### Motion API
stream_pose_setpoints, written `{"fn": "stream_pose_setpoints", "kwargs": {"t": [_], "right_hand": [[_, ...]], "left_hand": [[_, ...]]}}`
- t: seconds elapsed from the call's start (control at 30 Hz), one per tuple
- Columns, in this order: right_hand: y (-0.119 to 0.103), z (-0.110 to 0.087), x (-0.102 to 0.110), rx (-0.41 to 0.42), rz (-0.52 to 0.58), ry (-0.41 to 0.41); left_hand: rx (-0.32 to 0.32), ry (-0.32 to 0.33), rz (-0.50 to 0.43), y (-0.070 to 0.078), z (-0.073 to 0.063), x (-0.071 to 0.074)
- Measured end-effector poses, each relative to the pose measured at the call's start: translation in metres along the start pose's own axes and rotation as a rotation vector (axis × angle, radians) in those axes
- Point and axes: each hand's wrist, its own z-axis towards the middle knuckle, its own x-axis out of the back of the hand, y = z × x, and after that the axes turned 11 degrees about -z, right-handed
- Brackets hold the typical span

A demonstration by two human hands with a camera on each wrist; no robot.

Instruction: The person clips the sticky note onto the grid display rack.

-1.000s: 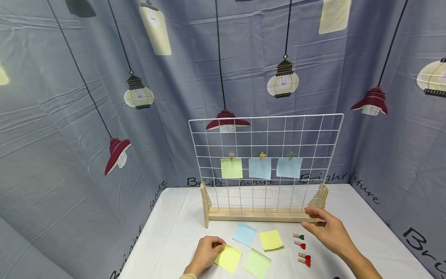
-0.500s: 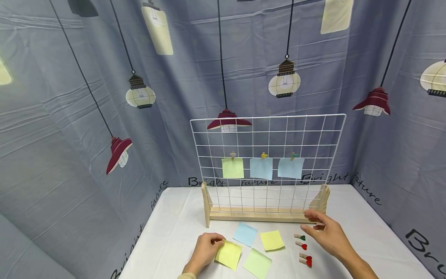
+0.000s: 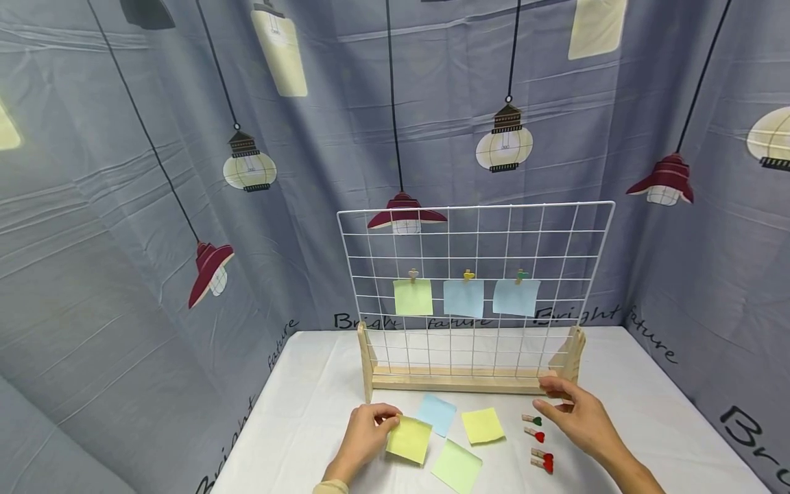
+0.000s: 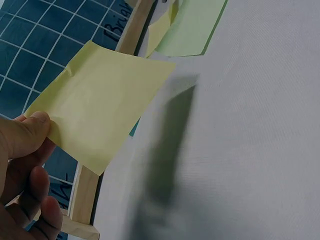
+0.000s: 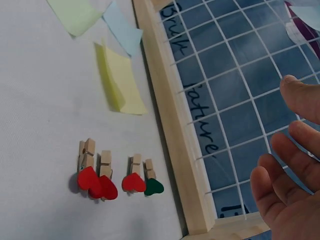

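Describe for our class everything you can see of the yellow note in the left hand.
The yellow note is a thin, square, paper-looking sheet with a small crease along one edge and no visible writing. The left hand pinches it by a corner between thumb and fingers. It is held tilted, clear of the white tabletop, and nearer the person than the rack's wooden base.

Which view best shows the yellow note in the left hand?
The left wrist view: it shows the held yellow note large and nearly whole, pinched at a corner by the left hand. The head view shows it smaller; the right wrist view misses it.
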Motion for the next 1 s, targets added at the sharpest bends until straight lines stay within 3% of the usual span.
{"fn": "stream_pose_setpoints", "kwargs": {"t": [0.23, 0.67, 1.0], "right_hand": [[0.013, 0.003, -0.007, -0.028, -0.003, -0.006], [0.026, 0.010, -0.020, -0.058, -0.011, -0.032], [0.037, 0.019, -0.030, -0.032, -0.048, -0.014]], "left_hand": [[-0.031, 0.017, -0.001, 0.015, 0.005, 0.005], [-0.028, 0.044, -0.027, 0.036, 0.008, 0.006], [-0.068, 0.092, -0.083, 0.059, 0.012, 0.010]]}}
